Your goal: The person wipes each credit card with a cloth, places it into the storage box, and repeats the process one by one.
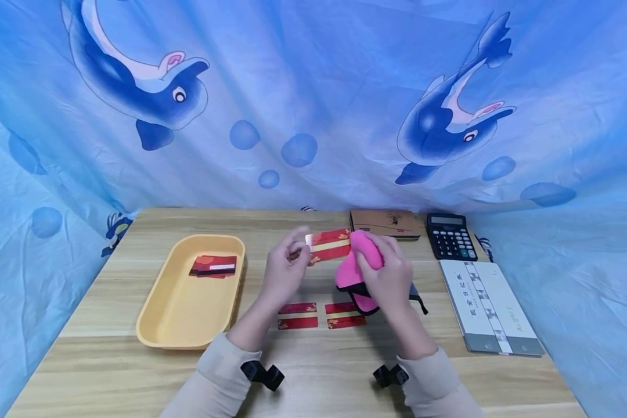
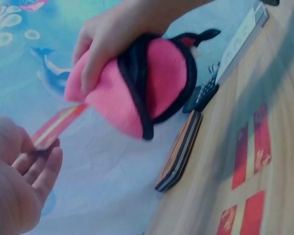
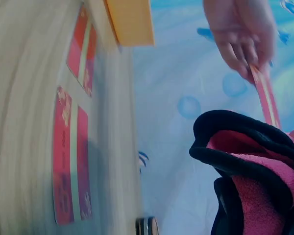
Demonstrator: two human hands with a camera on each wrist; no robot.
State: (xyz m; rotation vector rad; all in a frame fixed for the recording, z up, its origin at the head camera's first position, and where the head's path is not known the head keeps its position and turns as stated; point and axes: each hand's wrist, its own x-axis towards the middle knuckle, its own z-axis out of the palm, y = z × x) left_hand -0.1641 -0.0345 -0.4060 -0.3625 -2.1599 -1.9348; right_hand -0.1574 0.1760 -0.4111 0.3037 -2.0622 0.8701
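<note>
My left hand (image 1: pixel 284 271) pinches one end of a red card (image 1: pixel 330 246) with a gold stripe, held above the table. Gripped in my right hand (image 1: pixel 392 276) is a fuzzy pink cloth (image 1: pixel 349 271) with black edging, folded so that it covers the card's other end. A dark strap end dangles from the cloth. In the right wrist view, folds of the pink cloth (image 3: pixel 259 205) fill the lower right corner. Below the hands, two matching red cards lie side by side: a left card (image 1: pixel 298 323) and a right card (image 1: pixel 342 323), partly overlapped by the cloth.
To the left stands a yellow tray (image 1: pixel 188 313) with several red cards (image 1: pixel 214 265) inside. Along the back right are a brown notebook (image 1: pixel 384 223) and a black calculator (image 1: pixel 451 237). A white-and-grey book (image 1: pixel 488 307) lies near the right edge. A blue dolphin curtain (image 1: pixel 313 104) hangs behind.
</note>
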